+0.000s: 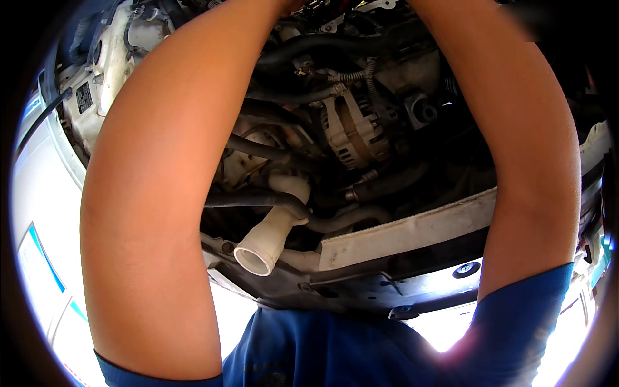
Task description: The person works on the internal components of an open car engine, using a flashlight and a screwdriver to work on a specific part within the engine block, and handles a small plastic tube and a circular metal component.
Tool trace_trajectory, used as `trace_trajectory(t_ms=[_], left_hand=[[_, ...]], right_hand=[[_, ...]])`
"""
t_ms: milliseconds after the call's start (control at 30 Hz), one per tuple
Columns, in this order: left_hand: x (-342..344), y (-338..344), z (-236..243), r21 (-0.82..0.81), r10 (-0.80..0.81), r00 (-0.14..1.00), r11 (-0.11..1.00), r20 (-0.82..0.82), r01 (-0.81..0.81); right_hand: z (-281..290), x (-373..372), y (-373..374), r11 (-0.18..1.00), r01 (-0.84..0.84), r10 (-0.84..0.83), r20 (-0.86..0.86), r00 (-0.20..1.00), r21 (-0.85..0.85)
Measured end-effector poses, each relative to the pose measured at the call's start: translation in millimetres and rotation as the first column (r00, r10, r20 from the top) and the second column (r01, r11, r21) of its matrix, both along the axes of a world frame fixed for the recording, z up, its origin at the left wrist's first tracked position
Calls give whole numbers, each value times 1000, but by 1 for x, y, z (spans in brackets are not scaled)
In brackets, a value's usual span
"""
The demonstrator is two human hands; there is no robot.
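Observation:
Both my bare forearms stretch up over a car's engine bay to the picture's top edge. Of my left hand (291,6) only a sliver shows there, and its fingers are hidden. My right hand lies beyond the top edge, past my right forearm (464,39). Below and between the arms sits an alternator (353,126) with a finned metal casing. A ribbed wiring sleeve (351,75) runs above it. Near my left forearm, a pale plastic duct (265,238) points its round mouth toward me, with a black hose (258,198) crossing over it.
A pale metal crossbar (406,229) and a dark front panel (387,284) run along the near side of the bay. A whitish reservoir (90,106) stands at the far left. Several dark hoses (322,45) cross the bay. My blue shirt (322,348) is close to the front edge.

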State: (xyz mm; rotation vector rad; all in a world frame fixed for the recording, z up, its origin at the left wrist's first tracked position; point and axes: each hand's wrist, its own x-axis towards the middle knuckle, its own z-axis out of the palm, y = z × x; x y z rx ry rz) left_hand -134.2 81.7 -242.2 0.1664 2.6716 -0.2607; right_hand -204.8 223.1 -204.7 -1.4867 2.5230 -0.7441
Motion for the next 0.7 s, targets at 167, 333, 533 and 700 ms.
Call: trace_trajectory(t_ms=[167,333,533,700], left_hand=[[-4,-47,-35,-67,-399,914,916,-76,395],[23,9,63,410,403,898,799,176,-439],[36,-6,93,309,-141,975,947,172,82],[57,15,113,157,-463,874,883,147,441]], right_hand=[[2,2,-14,1000,-27,26,-46,999,-6],[3,2,-5,999,-35,38,-103,994,38],[25,19,1,993,-97,96,17,995,71],[19,19,-3,995,-90,90,15,996,42]])
